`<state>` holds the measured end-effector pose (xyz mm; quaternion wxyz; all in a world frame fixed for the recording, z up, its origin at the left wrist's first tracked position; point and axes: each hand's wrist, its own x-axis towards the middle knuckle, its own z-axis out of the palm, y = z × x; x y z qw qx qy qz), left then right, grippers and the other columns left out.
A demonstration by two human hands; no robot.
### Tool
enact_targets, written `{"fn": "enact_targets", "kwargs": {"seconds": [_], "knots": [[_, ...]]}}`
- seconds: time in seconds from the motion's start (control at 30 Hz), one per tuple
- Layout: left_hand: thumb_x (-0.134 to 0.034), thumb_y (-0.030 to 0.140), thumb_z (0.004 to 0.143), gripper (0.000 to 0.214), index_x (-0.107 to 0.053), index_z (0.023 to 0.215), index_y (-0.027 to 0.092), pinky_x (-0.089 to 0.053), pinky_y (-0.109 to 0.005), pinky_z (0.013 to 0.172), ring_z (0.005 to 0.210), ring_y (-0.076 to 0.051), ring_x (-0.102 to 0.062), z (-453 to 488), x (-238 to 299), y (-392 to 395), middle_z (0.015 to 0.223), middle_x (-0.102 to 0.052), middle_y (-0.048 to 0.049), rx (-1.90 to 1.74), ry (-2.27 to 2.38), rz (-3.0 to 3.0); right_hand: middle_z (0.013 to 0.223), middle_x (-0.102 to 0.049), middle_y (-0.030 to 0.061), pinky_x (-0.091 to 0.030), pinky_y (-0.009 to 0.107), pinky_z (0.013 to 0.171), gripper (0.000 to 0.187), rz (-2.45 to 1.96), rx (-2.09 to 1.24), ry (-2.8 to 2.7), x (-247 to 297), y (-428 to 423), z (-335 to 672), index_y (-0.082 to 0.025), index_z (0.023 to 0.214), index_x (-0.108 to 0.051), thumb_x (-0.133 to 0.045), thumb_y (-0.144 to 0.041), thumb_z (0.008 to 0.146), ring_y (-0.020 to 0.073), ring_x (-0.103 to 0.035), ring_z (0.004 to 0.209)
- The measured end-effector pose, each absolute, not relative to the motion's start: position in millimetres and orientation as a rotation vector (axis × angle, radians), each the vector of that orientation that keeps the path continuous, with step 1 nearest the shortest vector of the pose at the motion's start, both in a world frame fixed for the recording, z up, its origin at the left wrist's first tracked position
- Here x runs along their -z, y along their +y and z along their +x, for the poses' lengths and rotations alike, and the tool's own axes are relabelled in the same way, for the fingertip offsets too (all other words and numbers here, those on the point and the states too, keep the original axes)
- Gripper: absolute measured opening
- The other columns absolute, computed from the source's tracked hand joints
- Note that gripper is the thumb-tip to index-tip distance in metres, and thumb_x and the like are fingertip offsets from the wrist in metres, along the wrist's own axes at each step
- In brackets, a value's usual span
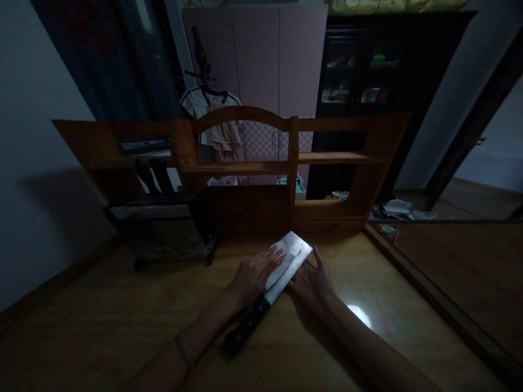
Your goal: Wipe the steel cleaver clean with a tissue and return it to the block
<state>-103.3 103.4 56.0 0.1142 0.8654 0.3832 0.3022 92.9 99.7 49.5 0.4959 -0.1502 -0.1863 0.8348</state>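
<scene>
A cleaver [292,268] with a broad shiny blade and a black riveted handle [247,328] is held at a slant over the tabletop, its handle pointing toward me at lower left. My left hand [256,274] lies over the blade, its fingers pressing a white tissue or cloth [278,270] flat against the metal. From underneath and the right, my right hand [314,280] supports the blade. Its thumb sticks up beside the blade's far corner, and its other fingers are partly hidden beneath the cleaver.
On the left of the wooden table [180,305] stands a dark knife block [163,234] with black handles rising from it. A wooden shelf unit [245,166] runs along the back. The table has a raised edge [408,275] on the right.
</scene>
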Motion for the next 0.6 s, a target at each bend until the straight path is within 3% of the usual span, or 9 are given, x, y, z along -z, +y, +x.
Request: {"fn": "enact_targets", "kwargs": {"seconds": [0.6], "knots": [[-0.021, 0.035, 0.104, 0.046, -0.057, 0.132, 0.028, -0.033, -0.034, 0.115, 0.137, -0.015, -0.041, -101.8, -55.7, 100.9, 0.141, -0.053, 0.0027, -0.928, 1.145, 2.46, 0.119, -0.069, 0.0114, -0.049, 0.047, 0.094, 0.05, -0.342, -2.051, -0.536, -39.5, 109.9, 96.4, -0.018, 0.119, -0.058, -0.046, -0.057, 0.09, 0.0274, -0.063, 0.111]]}}
